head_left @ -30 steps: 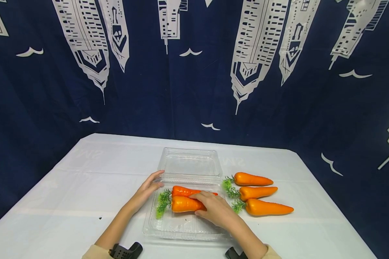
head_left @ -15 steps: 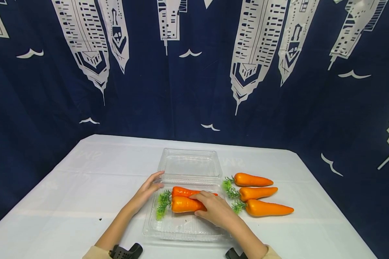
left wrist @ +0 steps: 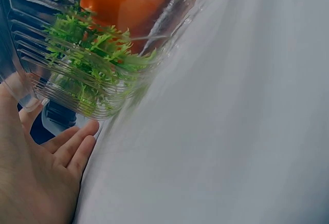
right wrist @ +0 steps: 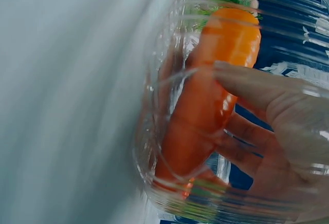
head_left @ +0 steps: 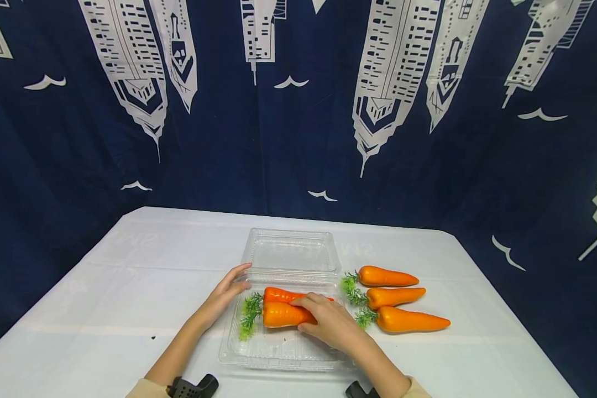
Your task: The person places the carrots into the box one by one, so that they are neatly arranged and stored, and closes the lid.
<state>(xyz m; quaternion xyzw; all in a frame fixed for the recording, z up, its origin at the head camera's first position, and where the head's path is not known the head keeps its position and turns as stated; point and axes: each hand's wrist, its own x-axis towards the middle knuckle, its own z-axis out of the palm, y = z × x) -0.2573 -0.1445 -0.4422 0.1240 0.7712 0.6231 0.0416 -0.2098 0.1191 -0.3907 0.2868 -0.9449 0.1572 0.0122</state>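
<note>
Unmoved since one second ago: left hand [head_left: 225,289], right hand [head_left: 330,320], box [head_left: 283,354]. Right hand's thumb and fingers curl round the near carrot [head_left: 282,315], which lies inside the box, leafy end toward the box's left wall. Far carrot [head_left: 281,294] beside it, also in the box. Left hand: fingers loosely extended at the box's rear left side. Three loose carrots [head_left: 397,297] right of the box.

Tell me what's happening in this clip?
A person's right hand grips the nearer carrot in a clear plastic container, with a second carrot just behind it. The left hand is at the container's far left corner, fingers extended. The container's lid is open, laid back on the far side. Three more carrots lie on the white table, to the right.
</note>
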